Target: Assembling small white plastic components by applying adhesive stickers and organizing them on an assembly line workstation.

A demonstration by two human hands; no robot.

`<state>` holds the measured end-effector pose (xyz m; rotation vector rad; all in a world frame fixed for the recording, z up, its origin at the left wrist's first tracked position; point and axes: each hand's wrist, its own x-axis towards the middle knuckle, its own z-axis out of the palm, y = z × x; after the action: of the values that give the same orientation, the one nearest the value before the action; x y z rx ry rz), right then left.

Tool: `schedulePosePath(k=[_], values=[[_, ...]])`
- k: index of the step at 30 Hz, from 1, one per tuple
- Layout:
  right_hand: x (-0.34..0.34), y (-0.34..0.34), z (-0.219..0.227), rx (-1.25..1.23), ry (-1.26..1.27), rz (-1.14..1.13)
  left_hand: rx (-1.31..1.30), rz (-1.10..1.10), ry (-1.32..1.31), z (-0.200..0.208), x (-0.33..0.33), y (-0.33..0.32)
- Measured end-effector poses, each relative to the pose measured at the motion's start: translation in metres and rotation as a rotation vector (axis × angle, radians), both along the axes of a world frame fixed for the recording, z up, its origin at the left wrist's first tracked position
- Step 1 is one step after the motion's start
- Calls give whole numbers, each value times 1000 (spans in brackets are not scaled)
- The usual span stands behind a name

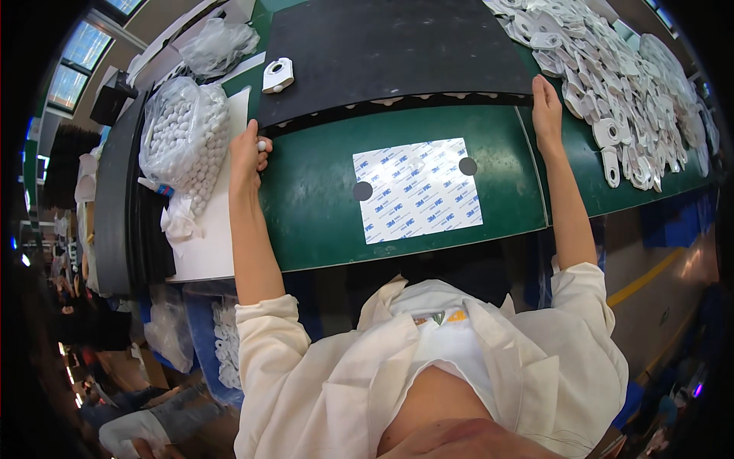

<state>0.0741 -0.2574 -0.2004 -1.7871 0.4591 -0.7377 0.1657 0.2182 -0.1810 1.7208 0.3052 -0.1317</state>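
A large black board (397,50) lies across the far part of the green table, its front edge facing me. At its front left corner is my left hand (246,159), fingers curled, with a small white ball (262,145) held among them. My right hand (546,115) grips the board's right edge; some of its fingers are hidden. Under the front edge shows a row of white scalloped shapes. One white plastic part with a round hole (277,75) rests on the board's left side. Nearer me lies a white sheet with blue print (417,203), a dark round disc (362,191) at its left edge and another disc (468,166) at its right.
A clear bag of white balls (183,126) stands at left, beside a small blue-and-white bottle (157,186) and stacked black boards (122,206). White plastic parts (612,99) are heaped at right. The green table's front edge (428,251) runs before my body.
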Motion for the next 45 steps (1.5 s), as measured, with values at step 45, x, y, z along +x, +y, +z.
schedulePosePath(k=[45], values=[[-103, -69, 48, -755, 598, 141, -1070, -542, 193, 7, -50, -157]])
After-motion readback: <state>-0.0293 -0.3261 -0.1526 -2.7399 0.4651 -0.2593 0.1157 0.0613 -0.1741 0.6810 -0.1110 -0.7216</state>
